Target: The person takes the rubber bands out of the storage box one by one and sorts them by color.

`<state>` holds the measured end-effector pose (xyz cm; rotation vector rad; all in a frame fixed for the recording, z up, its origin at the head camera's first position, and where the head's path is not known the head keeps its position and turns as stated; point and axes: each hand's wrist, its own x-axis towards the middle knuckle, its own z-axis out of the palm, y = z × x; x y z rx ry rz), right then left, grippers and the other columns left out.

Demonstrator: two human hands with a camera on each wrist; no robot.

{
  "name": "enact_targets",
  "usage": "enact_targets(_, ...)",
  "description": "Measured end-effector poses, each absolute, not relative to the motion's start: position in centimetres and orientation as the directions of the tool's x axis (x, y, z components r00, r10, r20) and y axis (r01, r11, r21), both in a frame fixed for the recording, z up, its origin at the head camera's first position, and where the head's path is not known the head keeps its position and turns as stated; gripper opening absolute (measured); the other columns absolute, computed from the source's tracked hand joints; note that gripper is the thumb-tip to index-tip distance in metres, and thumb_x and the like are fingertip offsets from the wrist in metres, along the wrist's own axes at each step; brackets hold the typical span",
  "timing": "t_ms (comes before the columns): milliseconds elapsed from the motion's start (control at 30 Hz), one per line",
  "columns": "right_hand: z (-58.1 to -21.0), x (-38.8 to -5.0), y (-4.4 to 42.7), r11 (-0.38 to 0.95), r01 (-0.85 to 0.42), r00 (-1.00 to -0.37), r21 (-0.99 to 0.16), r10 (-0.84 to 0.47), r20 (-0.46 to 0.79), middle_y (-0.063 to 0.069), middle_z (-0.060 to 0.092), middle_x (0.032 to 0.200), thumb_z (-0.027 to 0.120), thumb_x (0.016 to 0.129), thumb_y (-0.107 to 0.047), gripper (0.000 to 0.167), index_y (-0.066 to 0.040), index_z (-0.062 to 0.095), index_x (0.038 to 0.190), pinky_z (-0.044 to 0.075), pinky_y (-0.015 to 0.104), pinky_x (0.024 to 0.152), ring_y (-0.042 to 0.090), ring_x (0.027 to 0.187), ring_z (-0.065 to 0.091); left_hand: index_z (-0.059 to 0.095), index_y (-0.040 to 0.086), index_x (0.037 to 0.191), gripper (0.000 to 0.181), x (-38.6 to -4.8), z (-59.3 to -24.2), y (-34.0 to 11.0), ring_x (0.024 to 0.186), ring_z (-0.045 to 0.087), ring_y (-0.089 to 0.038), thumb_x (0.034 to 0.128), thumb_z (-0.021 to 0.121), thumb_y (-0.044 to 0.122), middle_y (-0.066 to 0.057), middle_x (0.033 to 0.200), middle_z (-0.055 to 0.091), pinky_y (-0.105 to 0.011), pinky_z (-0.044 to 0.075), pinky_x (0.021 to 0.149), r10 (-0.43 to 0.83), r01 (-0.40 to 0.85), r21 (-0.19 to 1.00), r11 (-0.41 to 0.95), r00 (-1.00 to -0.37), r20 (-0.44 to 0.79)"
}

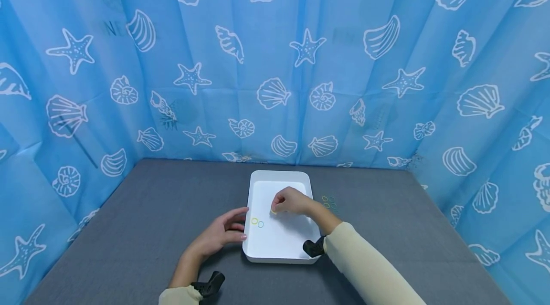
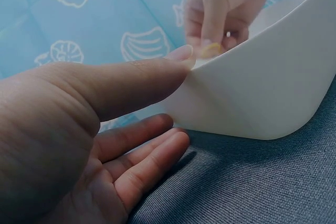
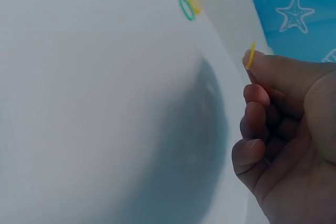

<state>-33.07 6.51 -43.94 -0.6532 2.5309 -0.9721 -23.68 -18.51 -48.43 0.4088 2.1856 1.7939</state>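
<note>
My right hand (image 1: 293, 201) is over a white rectangular tray (image 1: 281, 247), pinching a thin yellow rubber band (image 3: 251, 56) between thumb and forefinger; its other fingers are curled. On the tray floor, toward the left side, lie a yellow band (image 1: 254, 221) and a green band (image 1: 260, 224), close together. My left hand (image 1: 221, 232) is at the tray's left side. In the left wrist view its thumb (image 2: 152, 80) touches the tray rim, while the other fingers reach loosely toward the outer wall below.
To the right of the tray, several yellow and green bands (image 1: 326, 205) lie on the grey cloth-covered table (image 1: 386, 228). A blue curtain (image 1: 275, 66) with white shell prints hangs behind and along both sides.
</note>
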Motion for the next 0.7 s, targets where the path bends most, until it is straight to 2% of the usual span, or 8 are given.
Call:
enact_targets(400,-41.9,-33.2,9.4,0.629,-0.262,-0.893,-0.732,-0.445,-0.063,0.0,0.061,0.077,0.066,0.092,-0.007,0.008,-0.007,0.069,0.084,0.045,0.03,0.065,0.016,0.072,0.052,0.038,0.008,0.149,0.069,-23.6,-48.5,-18.5,0.113,0.053,-0.029,0.0888,0.072,0.017,-0.018,0.14,0.047,-0.039,0.047,0.088,0.396,0.05,0.981,0.188,-0.918,-0.029)
enact_targets(700,-41.7,-32.9,12.7,0.609,-0.314,-0.911,-0.729,-0.409,0.05,0.002,0.06,0.08,0.066,0.092,-0.007,0.007,-0.004,0.069,0.086,0.044,0.03,0.066,0.017,0.073,0.051,0.038,0.007,0.148,0.069,-23.8,-48.7,-18.6,0.113,0.053,-0.029,0.0888,0.072,0.016,-0.019,0.14,0.047,-0.038,0.048,0.087,0.4,0.055,0.982,0.182,-0.916,-0.023)
